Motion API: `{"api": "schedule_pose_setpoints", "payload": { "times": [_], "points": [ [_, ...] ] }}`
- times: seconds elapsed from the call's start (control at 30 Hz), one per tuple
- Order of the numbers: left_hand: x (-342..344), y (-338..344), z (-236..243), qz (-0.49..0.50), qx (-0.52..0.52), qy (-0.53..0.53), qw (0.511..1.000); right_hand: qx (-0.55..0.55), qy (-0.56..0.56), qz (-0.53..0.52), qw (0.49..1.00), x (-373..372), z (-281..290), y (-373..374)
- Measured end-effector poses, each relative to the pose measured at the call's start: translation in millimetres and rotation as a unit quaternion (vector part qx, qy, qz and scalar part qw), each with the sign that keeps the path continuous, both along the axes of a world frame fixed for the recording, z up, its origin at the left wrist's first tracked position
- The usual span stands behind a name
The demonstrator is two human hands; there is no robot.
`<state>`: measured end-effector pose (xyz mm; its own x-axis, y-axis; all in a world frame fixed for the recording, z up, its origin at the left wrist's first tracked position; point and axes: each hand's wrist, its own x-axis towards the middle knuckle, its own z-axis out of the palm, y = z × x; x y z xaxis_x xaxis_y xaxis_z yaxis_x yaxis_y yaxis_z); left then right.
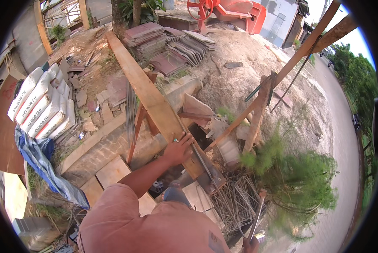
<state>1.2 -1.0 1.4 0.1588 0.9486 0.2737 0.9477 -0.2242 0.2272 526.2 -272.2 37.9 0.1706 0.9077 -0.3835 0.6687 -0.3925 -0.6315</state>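
Observation:
My left hand (178, 148) rests on a long wooden plank (140, 84), its fingers spread toward the right edge, beside a thin metal rod (201, 162) lying along it. Below the plank's near end is a tangle of bent steel wire or bars (235, 198). At the bottom right, my right hand (250, 244) is closed on a long metal tool (256, 215) with a brownish head, held upright at a slant.
Stacked mortar sacks (41, 101) and a blue tarp (45, 160) lie left. Roof tiles (168, 61) sit behind, near an orange machine (252, 19). A sand mound (244, 55), slanting timbers (294, 63), a feathery shrub (294, 177) and a road (341, 139) are to the right.

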Motion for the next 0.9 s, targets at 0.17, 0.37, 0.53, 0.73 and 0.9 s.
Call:
{"api": "schedule_pose_setpoints", "payload": {
  "times": [0.17,0.37,0.53,0.73,0.9],
  "points": [
    [3.1,5.6,-1.4,0.002,-0.017,0.006,1.0,0.031,0.012,0.02,0.999,4.5,-0.8,6.5],
    [12.7,3.7,9.1,0.041,-0.091,-0.021,0.995,-0.022,0.0,0.011,1.0,-2.1,-3.4,9.0],
    [19.4,2.9,14.1,0.055,-0.082,0.019,0.995,0.056,0.079,-0.004,0.995,-23.5,1.7,9.3],
    [14.4,8.7,7.1,0.057,-0.088,0.028,0.994,0.08,-0.079,0.029,0.993,-34.6,20.1,37.4],
    [11.5,8.4,3.4,0.056,-0.077,0.038,0.995,0.216,-0.153,0.043,0.963,-40.4,43.1,61.3]
  ]
}}
